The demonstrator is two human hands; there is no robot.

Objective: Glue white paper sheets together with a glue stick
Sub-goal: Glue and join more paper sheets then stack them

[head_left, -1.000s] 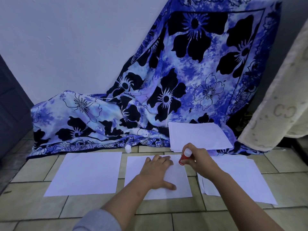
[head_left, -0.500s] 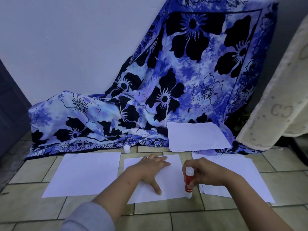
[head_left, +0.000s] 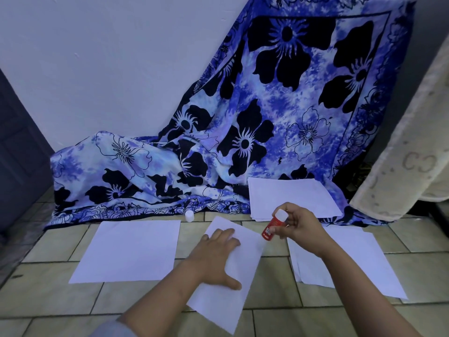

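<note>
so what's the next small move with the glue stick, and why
Probably lower the glue stick onto the middle sheet and stroke along its right edge: the right hand holds it tip-down by that edge, the left hand presses the sheet flat, and the cap lies by the cloth.

A blue floral cloth is hanging down the plain white wall onto the beige tiled floor. A dark door is standing left, cream fabric draping right.

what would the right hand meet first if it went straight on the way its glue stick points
Probably the middle sheet, near its right edge: the right hand slants the glue stick down-left at it. Height unclear.
</note>
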